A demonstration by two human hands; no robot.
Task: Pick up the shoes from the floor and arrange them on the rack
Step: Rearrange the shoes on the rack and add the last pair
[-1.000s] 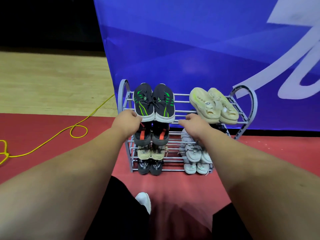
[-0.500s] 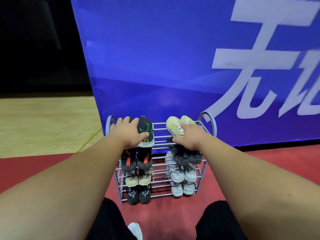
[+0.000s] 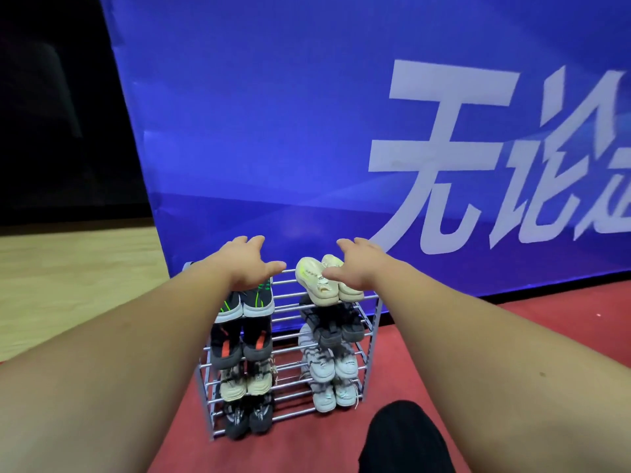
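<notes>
A grey metal shoe rack (image 3: 288,339) with four shelves stands on the red floor against a blue banner. Its top shelf holds black shoes with green stripes (image 3: 254,300) on the left and pale yellow shoes (image 3: 324,279) on the right. The lower shelves carry black-and-red, dark grey, beige, white and black pairs. My left hand (image 3: 246,261) hovers over the rack's top left, fingers spread, holding nothing. My right hand (image 3: 358,266) hovers over the yellow shoes, fingers apart, empty. No shoes lie on the visible floor.
The blue banner (image 3: 307,131) with large white characters rises directly behind the rack. Wooden flooring (image 3: 68,268) lies to the left, red mat (image 3: 478,336) under the rack. My dark trouser leg (image 3: 403,438) shows at the bottom right.
Both hands have lifted off the top-shelf shoes and opened above the rack. The view has tilted upward and drawn back from the rack.
</notes>
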